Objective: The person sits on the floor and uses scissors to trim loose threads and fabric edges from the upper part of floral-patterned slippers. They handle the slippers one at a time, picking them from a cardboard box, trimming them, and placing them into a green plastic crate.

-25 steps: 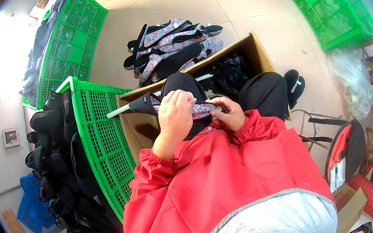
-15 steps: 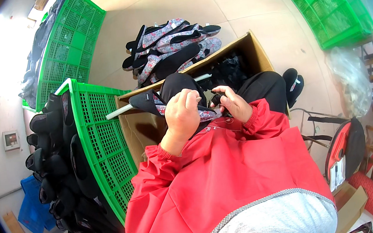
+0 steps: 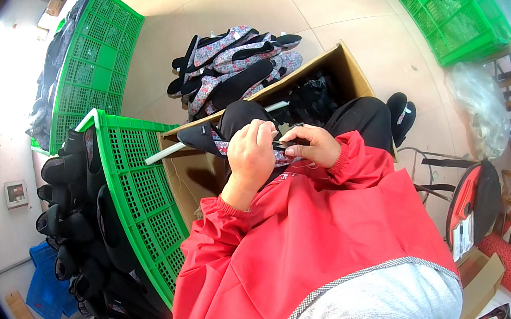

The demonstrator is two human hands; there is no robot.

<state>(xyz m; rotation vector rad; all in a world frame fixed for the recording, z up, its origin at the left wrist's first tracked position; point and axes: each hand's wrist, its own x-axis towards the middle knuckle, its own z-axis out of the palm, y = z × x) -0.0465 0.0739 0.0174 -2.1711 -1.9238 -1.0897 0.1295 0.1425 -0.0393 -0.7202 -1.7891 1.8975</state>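
One green crate (image 3: 146, 201) stands beside an open cardboard box (image 3: 355, 77), a black-and-floral slipper (image 3: 207, 141) at the person's knee (image 3: 243, 112). Fingers curled, the left hand (image 3: 251, 155) grips the slipper; the right hand (image 3: 317, 145), half-closed beside it, has an unclear hold.

Slipper (image 3: 203, 139), frame centre: middle hidden from us by left hand (image 3: 251, 155). Green plastic crate (image 3: 434, 3), upper right: we see it cut off by top edge.

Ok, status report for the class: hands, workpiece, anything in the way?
Left hand closed on black-and-floral slipper. Right hand at its right-hand end, exact grip unclear. Open cardboard box close by; nothing visibly blocking.
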